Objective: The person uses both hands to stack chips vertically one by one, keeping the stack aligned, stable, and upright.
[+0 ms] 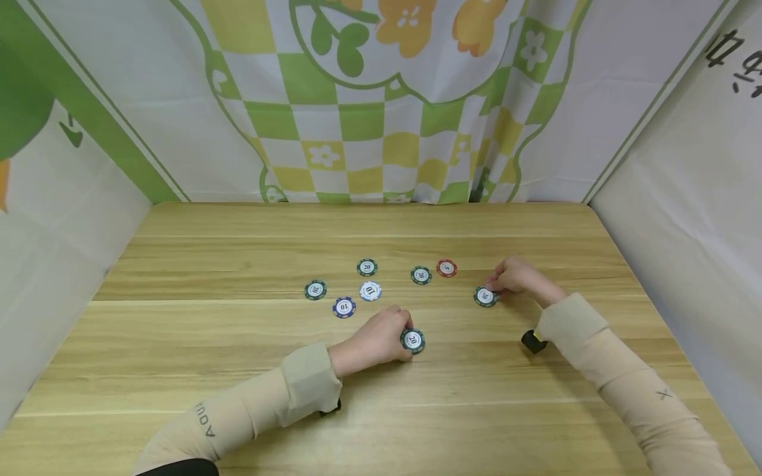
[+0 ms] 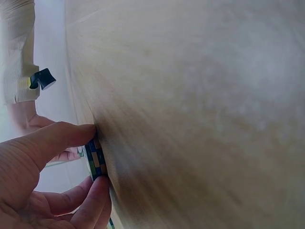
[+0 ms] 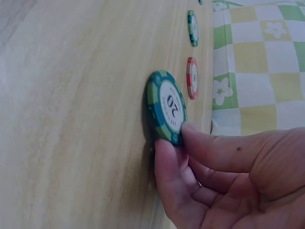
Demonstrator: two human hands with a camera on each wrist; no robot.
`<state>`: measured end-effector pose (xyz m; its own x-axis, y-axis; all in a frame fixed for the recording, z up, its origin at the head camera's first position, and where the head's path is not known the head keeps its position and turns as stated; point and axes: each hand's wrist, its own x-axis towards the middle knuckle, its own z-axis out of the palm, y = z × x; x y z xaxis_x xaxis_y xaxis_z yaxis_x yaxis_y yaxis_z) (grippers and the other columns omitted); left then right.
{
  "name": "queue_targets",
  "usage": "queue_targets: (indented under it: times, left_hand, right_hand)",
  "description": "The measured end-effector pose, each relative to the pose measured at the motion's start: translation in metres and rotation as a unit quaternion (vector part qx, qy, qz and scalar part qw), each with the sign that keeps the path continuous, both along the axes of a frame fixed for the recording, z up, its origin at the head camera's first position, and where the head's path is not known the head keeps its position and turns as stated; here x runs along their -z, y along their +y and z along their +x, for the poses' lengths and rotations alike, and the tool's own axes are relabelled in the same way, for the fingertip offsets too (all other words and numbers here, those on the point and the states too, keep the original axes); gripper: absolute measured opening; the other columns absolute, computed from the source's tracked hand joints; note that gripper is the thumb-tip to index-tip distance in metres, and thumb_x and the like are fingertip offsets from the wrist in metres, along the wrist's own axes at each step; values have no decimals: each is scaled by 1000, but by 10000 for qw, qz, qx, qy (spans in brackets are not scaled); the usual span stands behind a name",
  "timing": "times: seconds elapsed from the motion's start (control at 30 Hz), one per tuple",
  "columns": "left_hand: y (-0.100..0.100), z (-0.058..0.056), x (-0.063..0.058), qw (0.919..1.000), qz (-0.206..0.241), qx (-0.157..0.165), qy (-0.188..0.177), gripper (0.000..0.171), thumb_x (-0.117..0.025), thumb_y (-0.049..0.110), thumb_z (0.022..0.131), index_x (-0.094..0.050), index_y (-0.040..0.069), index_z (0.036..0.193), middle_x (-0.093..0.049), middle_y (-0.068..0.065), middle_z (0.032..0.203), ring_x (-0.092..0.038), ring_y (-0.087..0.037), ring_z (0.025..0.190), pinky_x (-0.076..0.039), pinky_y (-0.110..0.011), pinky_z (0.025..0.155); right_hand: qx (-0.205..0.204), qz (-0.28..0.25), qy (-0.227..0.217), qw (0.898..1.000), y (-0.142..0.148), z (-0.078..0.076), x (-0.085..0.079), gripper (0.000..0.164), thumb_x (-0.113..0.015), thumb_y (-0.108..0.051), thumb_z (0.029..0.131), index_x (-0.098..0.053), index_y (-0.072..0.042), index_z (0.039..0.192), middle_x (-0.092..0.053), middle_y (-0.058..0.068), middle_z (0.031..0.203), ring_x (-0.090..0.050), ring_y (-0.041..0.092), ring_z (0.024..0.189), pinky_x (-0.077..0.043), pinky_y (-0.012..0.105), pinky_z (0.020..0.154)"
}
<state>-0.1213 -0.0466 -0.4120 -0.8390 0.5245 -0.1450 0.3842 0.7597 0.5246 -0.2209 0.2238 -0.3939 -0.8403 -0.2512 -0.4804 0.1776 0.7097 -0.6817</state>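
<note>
My left hand point(image 1: 380, 336) grips a small stack of poker chips point(image 1: 413, 340) at the table's middle, thumb and fingers at opposite edges. A green chip marked 20 is on top; in the left wrist view, green and blue edges show on the stack point(image 2: 96, 160), but its count is unclear. Farther right, my right hand point(image 1: 520, 276) pinches one green 20 poker chip point(image 3: 167, 107) by its edge between thumb and finger. That chip looks slightly raised off the wood, number facing up. Nearest to it lies a red poker chip point(image 1: 446, 268) marked 5.
Left of the red chip lies a green 20 chip point(image 1: 421, 275). Farther left are another green chip point(image 1: 367, 267), a white 10 chip point(image 1: 370, 291), a blue 10 chip point(image 1: 344, 307) and a leftmost green chip point(image 1: 315, 289). A patterned curtain point(image 1: 363, 152) hangs behind the wooden table point(image 1: 238, 244).
</note>
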Motion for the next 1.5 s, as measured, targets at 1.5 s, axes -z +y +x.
queue_targets:
  times: [1.5]
  left_hand:
    - [1,-2,1,10000,-42,42,43,38,-80,19,63,-60,4,91,-53,-2,84,-50,-13,75,-44,-24,69]
  right_hand:
    - [-481,-1650,-1254,9771,-43,26,-3,25,-63,-4,83,-59,13,100,-64,12,83,-62,13,68,-53,26,67]
